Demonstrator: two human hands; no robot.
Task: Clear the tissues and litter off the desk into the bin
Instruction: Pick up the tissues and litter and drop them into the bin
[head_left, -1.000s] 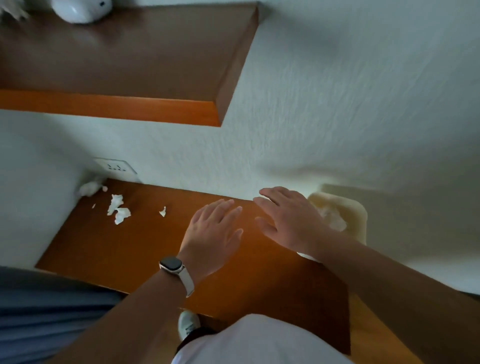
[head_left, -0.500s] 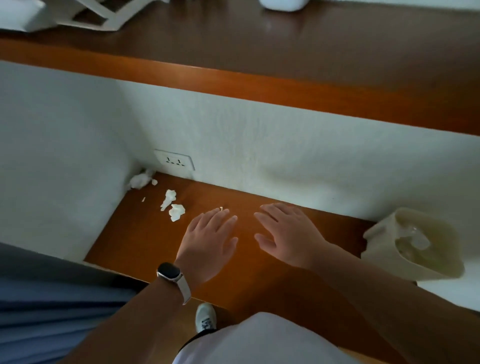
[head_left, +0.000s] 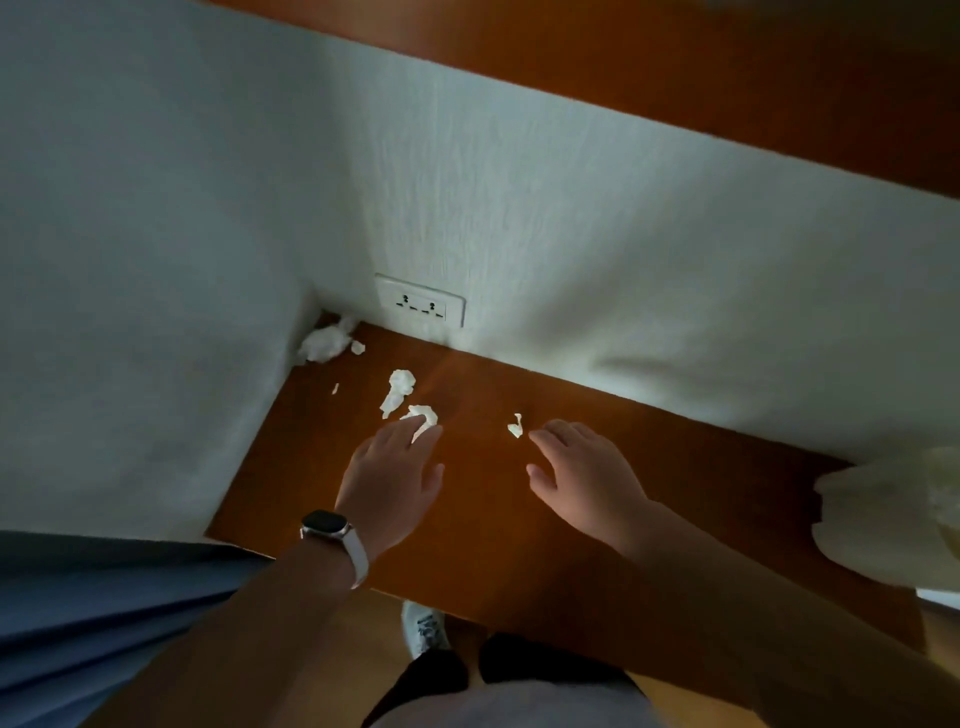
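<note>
Left hand (head_left: 392, 470) is flat and spread, empty, fingertips over the near tissue scrap (head_left: 423, 415); I see a watch (head_left: 326, 525) on that wrist. Far left corner of the table (head_left: 483, 530) has a crumpled tissue wad (head_left: 324, 344), then a longer torn piece (head_left: 397, 391). Small scrap (head_left: 515, 426) lies just beside my right hand (head_left: 584, 478), also open, holding nothing. Bin (head_left: 893, 519) sits at the right edge, blurred.

No readable text, label, brand or number is shown; the smartwatch (head_left: 324, 521) face is dark, and the wall socket (head_left: 420, 306) plate is unmarked.
</note>
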